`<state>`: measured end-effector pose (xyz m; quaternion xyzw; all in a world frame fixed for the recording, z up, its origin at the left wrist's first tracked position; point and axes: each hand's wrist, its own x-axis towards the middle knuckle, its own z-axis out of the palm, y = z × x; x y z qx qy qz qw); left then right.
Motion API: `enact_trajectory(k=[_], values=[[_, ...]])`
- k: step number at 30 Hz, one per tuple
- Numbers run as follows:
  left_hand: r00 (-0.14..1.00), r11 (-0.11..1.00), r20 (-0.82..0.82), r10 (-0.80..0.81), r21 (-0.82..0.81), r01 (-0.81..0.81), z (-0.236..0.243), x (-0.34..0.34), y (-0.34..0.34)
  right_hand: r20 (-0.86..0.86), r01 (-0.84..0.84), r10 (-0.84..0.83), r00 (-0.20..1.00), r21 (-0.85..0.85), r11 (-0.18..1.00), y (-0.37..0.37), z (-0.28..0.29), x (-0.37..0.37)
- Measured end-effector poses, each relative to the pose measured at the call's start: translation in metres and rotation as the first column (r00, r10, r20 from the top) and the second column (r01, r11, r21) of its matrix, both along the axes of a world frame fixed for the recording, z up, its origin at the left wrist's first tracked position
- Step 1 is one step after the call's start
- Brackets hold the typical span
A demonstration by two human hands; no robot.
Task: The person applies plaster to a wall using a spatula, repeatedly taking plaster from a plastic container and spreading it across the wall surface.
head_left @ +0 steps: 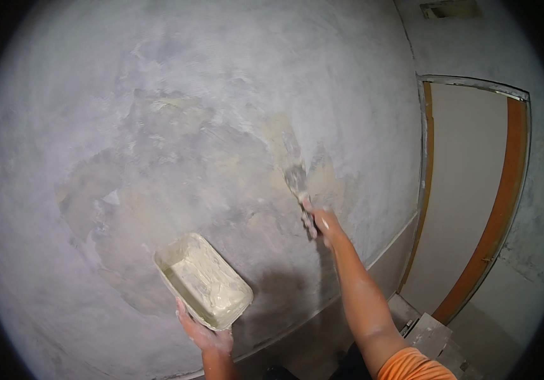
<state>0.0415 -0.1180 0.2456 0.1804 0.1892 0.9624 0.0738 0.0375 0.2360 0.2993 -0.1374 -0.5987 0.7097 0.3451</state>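
My right hand [324,226] is closed round the handle of a putty knife [296,180], its blade against the grey wall [221,50]. A damp yellowish smear of filler [277,134] runs up the wall above the blade. Lower left, my left hand [203,332] holds up a rectangular tub [169,271] from underneath, its fingers partly hidden behind it. Cream filler [212,278] coats the inside of the tub, thickest towards the end nearest me. Both hands carry whitish smudges.
At the right a pale door panel [465,183] with an orange-brown edge [503,209] stands in a frame. A rectangular recess [450,9] sits in the wall above it. Low on the right lies a pale block-like object [429,334]. Uneven darker patches [170,126] mark the wall.
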Motion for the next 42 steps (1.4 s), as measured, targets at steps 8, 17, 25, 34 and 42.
enact_trajectory(k=[8, 17, 25, 34, 42], values=[[0.998, 0.995, -0.043, 0.045, -0.084, -0.048, 0.001, -0.001, -0.002, 0.095, 0.384, -0.408, 0.908, 0.202, 0.901, -0.033, -0.016, 0.055], [0.835, 0.863, -0.481, 0.267, -0.266, -0.429, -0.019, -0.017, -0.006, -0.147, 0.199, -0.169, 0.975, 0.220, 0.955, -0.070, 0.078, 0.020], [0.990, 0.976, 0.048, 0.136, -0.176, -0.126, -0.013, -0.010, -0.004, 0.194, 0.053, -0.028, 0.981, -0.122, 0.991, -0.012, -0.071, 0.029], [0.862, 0.781, -0.454, 0.225, -0.445, -0.438, -0.023, -0.015, -0.024, 0.253, 0.270, -0.261, 0.932, -0.001, 0.963, -0.054, -0.059, 0.110], [0.990, 0.959, 0.133, -0.052, -0.269, 0.087, -0.002, -0.012, -0.020, -0.002, 0.106, -0.107, 0.994, -0.155, 0.982, -0.080, -0.046, 0.121]])
